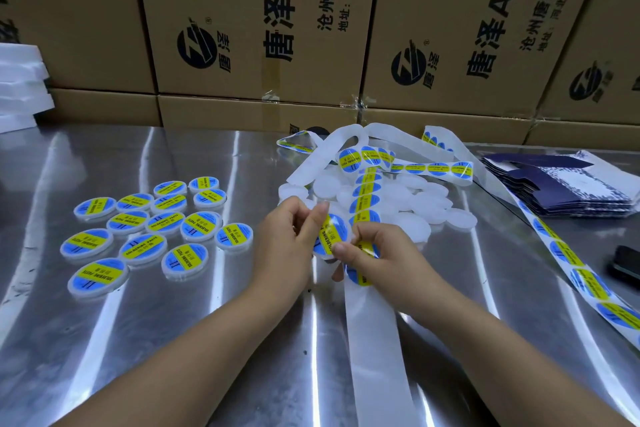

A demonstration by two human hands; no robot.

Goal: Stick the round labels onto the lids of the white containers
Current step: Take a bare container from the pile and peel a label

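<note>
Over a dozen labelled containers (145, 229) lie at left; a heap of bare containers (412, 204) remains; left hand (287, 239) grips the current container (333, 236), right hand (377, 253) pinches the label strip (365, 199) onto it

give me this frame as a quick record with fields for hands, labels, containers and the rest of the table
left hand: grips a white container with a round label on its lid
right hand: pinches the label strip beside that container
label strip: trails away from the hands, more labels on it
labelled containers: group lying flat, left on the steel table
unlabelled containers: pile behind the hands
also: dark blue cartons and a dark phone at right, cardboard boxes behind
</note>
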